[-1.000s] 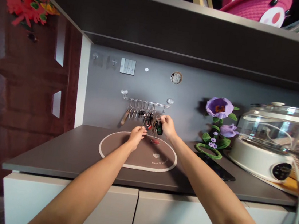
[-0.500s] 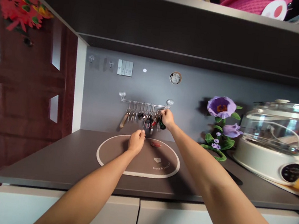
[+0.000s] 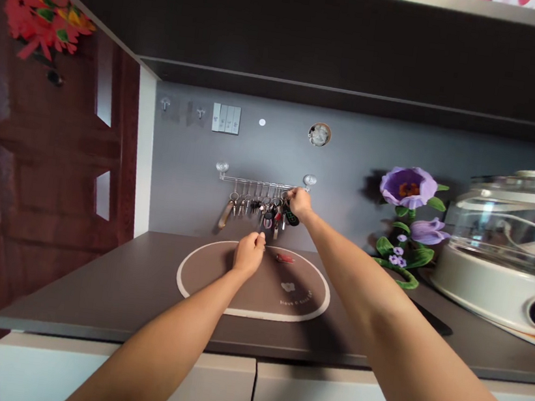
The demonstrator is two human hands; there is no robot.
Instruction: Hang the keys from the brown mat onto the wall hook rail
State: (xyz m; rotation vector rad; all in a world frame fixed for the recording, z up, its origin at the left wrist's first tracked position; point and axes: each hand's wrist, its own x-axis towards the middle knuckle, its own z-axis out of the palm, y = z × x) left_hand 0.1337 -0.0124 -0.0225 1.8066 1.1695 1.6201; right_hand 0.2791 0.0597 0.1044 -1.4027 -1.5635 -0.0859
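Up at the wall, dead centre, the action is on a chrome key rail [image 3: 256,182] held by two suction cups, and the right hand [image 3: 298,202] is in there at its 3 o'clock end, fingers curled closed around a key ring, with a black key fob [image 3: 291,217] hanging just under the knuckles! Bunched along that rail are the keys [image 3: 259,209], a whole row of them, with a tan leather tab [image 3: 224,216] dangling at the far left of the bunch. Below them comes the left hand [image 3: 249,254], fingertips pressed together and raised toward the bottom of the bunch; whether anything sits in that pinch is too small to call from here. That hand hovers over the top edge of an oval brown mat [image 3: 203,261] with a cream border, lying on the dark grey worktop [image 3: 87,295], and a small red object [image 3: 284,258] sits on the mat at the left hand's 3 o'clock, not touching it. Out at 3 o'clock from the rail stands a purple artificial flower [image 3: 408,187], and beyond it a white cooker with a glass lid [image 3: 511,259]. Over at 9 o'clock, a dark red wooden door [image 3: 40,164].
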